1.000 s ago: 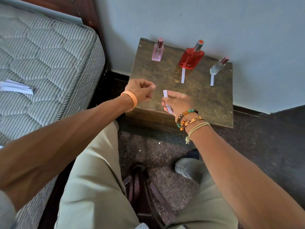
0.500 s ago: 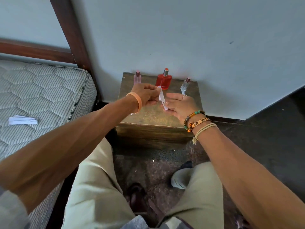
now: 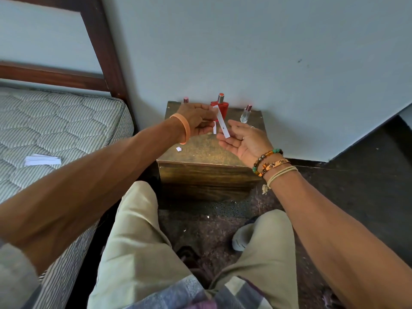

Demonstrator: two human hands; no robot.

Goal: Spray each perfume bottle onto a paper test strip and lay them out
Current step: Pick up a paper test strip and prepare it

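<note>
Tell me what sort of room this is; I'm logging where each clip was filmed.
Probably a bedroom: a bare striped mattress on a dark wooden bed frame beside a small wooden box used as a bedside table, holding perfume bottles.

A small dark wooden box stand (image 3: 200, 177) sits against the wall, under both hands. Along its back edge stand three perfume bottles: a pink one (image 3: 186, 100) just behind the left hand (image 3: 196, 122), mostly hidden by it; a red one (image 3: 223, 107) behind that hand's fingertips; a clear one (image 3: 246, 114) just beyond the right hand (image 3: 243, 141). A small white paper scrap (image 3: 178, 149) lies on the top below the left wrist. Far left of the left hand, a stack of white paper strips (image 3: 42, 160) lies on the striped mattress (image 3: 55, 130).
</note>
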